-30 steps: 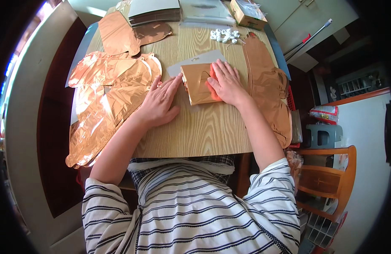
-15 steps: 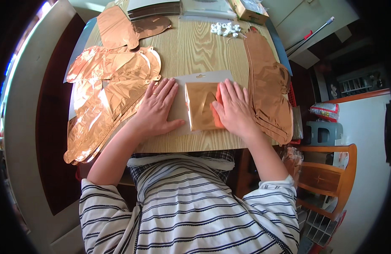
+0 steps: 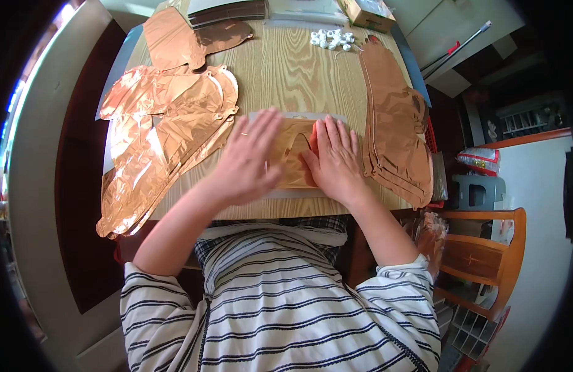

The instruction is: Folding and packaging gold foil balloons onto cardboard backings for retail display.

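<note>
Hands lie flat with fingers spread, left hand [image 3: 248, 162] and right hand [image 3: 336, 160], pressing folded copper foil balloon [image 3: 292, 158] on wooden table [image 3: 286, 74].

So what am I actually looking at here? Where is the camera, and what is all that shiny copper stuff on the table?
The camera sits on a person's head and looks down, so its wide lens bends the edges. No machine here: the two bare arms coming from below are the wearer's own. The left hand and right hand both press flat on a folded copper foil piece lying on a pale sheet, on a wooden table. Neither hand grips anything. To the left lies a heap of flat foil balloons, to the right another stack of foil shapes. At the far edge are small white bits and a cardboard box.
</note>
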The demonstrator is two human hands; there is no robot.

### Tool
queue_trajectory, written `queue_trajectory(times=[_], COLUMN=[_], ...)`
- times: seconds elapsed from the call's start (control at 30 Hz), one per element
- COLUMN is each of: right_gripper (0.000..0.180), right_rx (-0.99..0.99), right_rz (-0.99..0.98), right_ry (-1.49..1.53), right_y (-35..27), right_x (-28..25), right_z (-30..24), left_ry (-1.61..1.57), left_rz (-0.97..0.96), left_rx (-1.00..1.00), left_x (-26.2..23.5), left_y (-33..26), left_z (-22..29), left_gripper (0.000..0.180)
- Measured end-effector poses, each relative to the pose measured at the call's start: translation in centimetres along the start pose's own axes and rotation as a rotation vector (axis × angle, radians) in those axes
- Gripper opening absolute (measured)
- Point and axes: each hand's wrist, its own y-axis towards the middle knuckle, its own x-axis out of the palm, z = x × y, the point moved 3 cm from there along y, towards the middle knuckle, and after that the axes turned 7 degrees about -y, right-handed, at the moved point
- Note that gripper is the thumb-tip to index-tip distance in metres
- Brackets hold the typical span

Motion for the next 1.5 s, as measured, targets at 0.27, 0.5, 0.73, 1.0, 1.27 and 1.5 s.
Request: queue_trajectory(times=[0.27, 0.5, 0.73, 1.0, 1.27, 1.5], right_gripper=[0.077, 0.078, 0.077, 0.077, 0.078, 0.078], right_rx=[0.021, 0.008, -0.039, -0.078, -0.098, -0.106], right_rz=[0.024, -0.003, 0.011, -0.061, -0.080, -0.071], right_ry=[-0.023, 0.004, 0.029, -0.032, -0.041, -0.016], right_y=[-0.4, -0.3, 1.4, 1.5, 1.5, 1.4], right_x=[1.0, 0.9, -0.9, 0.8, 1.2, 1.2], right_z=[-0.4, -0.3, -1.2, -2.7, -2.5, -2.6], left_ry=[0.199, 0.115, -0.237, -0.344, 0.123, 0.283], left_rz=[0.074, 0.035, 0.004, 0.096, 0.017, 0.062], left_rx=[0.026, -0.025, -0.153, -0.152, 0.048, 0.005], left_x=[5.0, 4.4, 1.8, -0.1, 4.6, 4.8], left_y=[-0.5, -0.9, -0.2, 1.2, -0.1, -1.2], left_z=[-1.4, -1.9, -2.2, -3.5, -1.5, -3.3], left_gripper=[0.099, 0.100, 0.090, 0.052, 0.087, 0.099])
